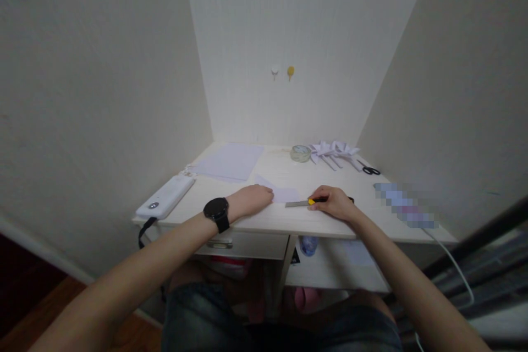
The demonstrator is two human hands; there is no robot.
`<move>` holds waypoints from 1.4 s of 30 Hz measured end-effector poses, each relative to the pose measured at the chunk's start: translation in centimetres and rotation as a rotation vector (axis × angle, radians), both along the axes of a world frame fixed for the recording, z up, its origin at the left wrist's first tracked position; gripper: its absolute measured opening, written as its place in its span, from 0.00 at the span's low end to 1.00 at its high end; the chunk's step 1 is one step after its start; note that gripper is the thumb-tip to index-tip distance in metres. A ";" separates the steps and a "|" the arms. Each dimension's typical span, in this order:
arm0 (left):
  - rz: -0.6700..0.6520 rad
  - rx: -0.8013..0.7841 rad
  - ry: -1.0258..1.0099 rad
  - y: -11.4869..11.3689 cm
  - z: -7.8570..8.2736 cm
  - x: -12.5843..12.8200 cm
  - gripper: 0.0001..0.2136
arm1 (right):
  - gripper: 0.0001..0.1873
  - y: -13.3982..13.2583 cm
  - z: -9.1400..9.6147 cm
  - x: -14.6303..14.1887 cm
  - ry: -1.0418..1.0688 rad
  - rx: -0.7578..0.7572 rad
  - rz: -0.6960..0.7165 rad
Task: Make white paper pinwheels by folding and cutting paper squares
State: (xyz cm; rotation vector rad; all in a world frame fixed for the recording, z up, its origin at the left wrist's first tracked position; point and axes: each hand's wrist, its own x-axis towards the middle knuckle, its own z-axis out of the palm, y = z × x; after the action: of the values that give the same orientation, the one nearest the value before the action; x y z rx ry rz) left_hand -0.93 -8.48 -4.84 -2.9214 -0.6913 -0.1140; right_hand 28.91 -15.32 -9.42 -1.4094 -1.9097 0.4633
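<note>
Right hand (pixel 335 203): closed round black-and-yellow metal-bladed knife (pixel 302 203); likely light, rigid, best gripped by the handle.
Left hand (pixel 252 202): at small white paper (pixel 285 194); grip unclear.
Paper: on white table (pixel 256 223), between hands; presumably limp, best pressed flat.

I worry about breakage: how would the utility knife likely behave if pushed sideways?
The utility knife might flex or snap, since its thin grey blade extends well beyond the yellow part. It is probably light: it looks slim, and the right hand alone holds it.
</note>
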 end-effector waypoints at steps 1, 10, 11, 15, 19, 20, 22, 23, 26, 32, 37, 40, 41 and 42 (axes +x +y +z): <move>-0.011 0.008 0.029 -0.1 0.3 0.0 0.11 | 0.13 0.0 0.0 0.3 -0.012 -0.003 -0.019; 0.029 0.025 0.181 -1.6 2.4 -0.3 0.12 | 0.13 -0.8 0.6 3.1 -0.187 0.023 -0.319; 0.038 0.041 0.177 -1.8 2.3 -0.2 0.12 | 0.13 -0.9 0.6 3.1 -0.207 0.034 -0.338; 0.093 0.105 0.080 -2.4 2.1 0.1 0.11 | 0.14 -0.9 0.3 2.9 -0.273 0.061 -0.381; 0.145 0.012 -0.316 -2.4 2.9 0.3 0.11 | 0.14 -0.8 0.2 2.9 -0.311 0.071 -0.389; 0.179 -0.067 -0.477 -2.3 3.2 0.5 0.11 | 0.14 -0.8 0.2 2.9 -0.318 0.075 -0.380; 0.280 -0.313 -0.808 -2.0 3.5 0.7 0.09 | 0.13 -0.8 0.2 2.9 -0.323 0.084 -0.352; 0.332 -0.469 -0.956 -1.8 3.5 0.9 0.09 | 0.13 -0.9 0.2 2.9 -0.322 0.089 -0.338; 0.423 -0.926 -1.272 -1.6 2.8 1.5 0.07 | 0.13 -1.0 0.1 2.7 -0.328 0.102 -0.322; 0.547 -1.315 -1.434 -2.0 -0.3 2.5 0.10 | 0.12 -1.1 0.4 1.2 -0.393 0.128 -0.401; 0.661 -1.345 -1.311 -2.7 -1.1 2.7 0.10 | 0.12 -0.8 0.7 -0.2 -0.429 0.127 -0.379; 0.643 -1.214 -0.902 -3.3 -0.8 2.1 0.12 | 0.14 -0.6 0.8 -0.5 -0.437 0.111 -0.378; 0.618 -1.085 -0.751 -3.4 -0.6 1.9 0.14 | 0.14 -0.5 0.8 -0.5 -0.435 0.104 -0.381; 0.572 -0.913 -0.629 -3.4 -0.4 1.7 0.16 | 0.14 -0.5 0.9 -0.5 -0.430 0.100 -0.382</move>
State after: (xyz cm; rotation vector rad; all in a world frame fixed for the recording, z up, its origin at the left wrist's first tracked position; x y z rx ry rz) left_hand 0.75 -11.89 -5.27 -3.2740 -2.1242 -0.8800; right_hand 28.41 -15.83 -8.55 -1.8632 -1.8818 -0.1283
